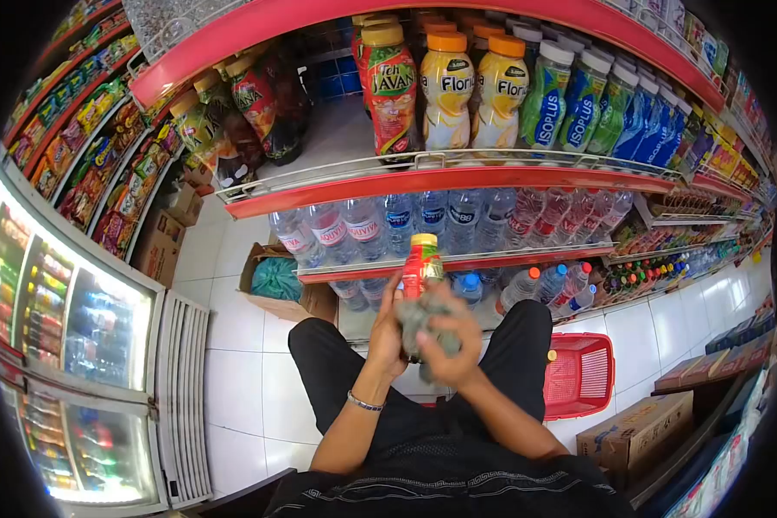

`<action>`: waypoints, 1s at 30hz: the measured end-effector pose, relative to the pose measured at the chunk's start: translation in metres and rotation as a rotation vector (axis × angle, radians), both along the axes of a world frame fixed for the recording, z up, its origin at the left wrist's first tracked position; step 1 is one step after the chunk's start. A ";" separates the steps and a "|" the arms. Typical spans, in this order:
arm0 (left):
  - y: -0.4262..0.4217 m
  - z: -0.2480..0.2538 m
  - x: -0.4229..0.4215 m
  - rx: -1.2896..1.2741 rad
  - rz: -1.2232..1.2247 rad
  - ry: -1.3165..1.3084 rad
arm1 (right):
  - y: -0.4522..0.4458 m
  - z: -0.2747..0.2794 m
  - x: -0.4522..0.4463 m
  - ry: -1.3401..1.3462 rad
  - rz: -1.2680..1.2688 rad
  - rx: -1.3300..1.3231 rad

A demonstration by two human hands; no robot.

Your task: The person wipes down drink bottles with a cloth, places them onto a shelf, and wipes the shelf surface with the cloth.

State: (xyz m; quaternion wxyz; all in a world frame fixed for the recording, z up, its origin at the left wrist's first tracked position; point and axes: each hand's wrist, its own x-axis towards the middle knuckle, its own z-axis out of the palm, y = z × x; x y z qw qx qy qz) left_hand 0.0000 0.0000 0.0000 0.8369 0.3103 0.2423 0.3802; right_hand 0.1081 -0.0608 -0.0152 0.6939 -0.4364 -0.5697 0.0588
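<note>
Between my knees, my left hand (387,335) is wrapped round a tea bottle (423,263) with a yellow cap and a red and green label, held upright. My right hand (457,344) grips a crumpled grey-green cloth (423,321), pressed against the bottle's lower front. The cloth and right hand are partly blurred, and they hide the bottle's lower half. A similar Teh Javana bottle (390,91) stands on the shelf ahead, beside orange-capped Floridina-like bottles (446,91).
Dark tea bottles (269,112) lean at the shelf's left. Water bottles (363,226) fill the lower shelf (492,263). A red basket (609,363) and a cardboard box (639,432) are on the floor to my right. A lit drinks fridge (104,315) is at left.
</note>
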 end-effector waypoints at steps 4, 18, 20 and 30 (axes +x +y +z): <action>0.002 -0.014 0.003 0.139 0.058 0.088 | -0.019 0.016 -0.012 -0.273 0.052 -0.011; -0.005 -0.011 -0.001 0.046 -0.138 0.190 | 0.028 0.031 0.022 0.058 -0.172 -0.037; -0.005 -0.024 -0.004 -0.090 -0.073 0.088 | 0.006 0.018 0.002 -0.081 -0.069 -0.055; -0.007 -0.037 -0.005 0.186 -0.097 0.123 | 0.009 0.037 0.023 -0.309 -0.061 -0.076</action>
